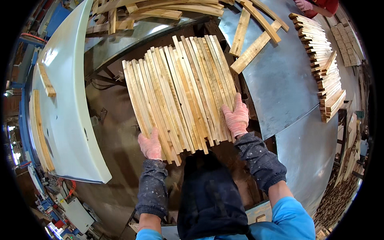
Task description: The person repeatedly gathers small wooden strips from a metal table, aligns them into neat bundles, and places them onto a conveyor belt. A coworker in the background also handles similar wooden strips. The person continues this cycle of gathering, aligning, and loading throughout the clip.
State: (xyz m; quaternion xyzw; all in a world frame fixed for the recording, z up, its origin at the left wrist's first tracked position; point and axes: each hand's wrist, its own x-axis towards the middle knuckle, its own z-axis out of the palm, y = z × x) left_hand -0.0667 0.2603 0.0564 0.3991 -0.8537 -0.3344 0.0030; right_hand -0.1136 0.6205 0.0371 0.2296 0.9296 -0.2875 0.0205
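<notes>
A wide row of pale wooden strips (180,92), packed side by side with uneven ends, is held in front of my body. My left hand (150,145), in a pink knit glove, grips the row's left side near its close end. On the opposite side my right hand (237,117), gloved alike, presses in with the thumb on top. Both hands squeeze the strips together between them; the fingers underneath are hidden. Dark speckled sleeve covers reach up both forearms.
A pale curved-edge table (72,120) with a few strips stands left. To the right, a metal table (280,80) bears loose boards (256,48) and a long row of strips (320,64). More boards (160,12) are heaped at the back. Another person's gloved hand (304,5) shows top right.
</notes>
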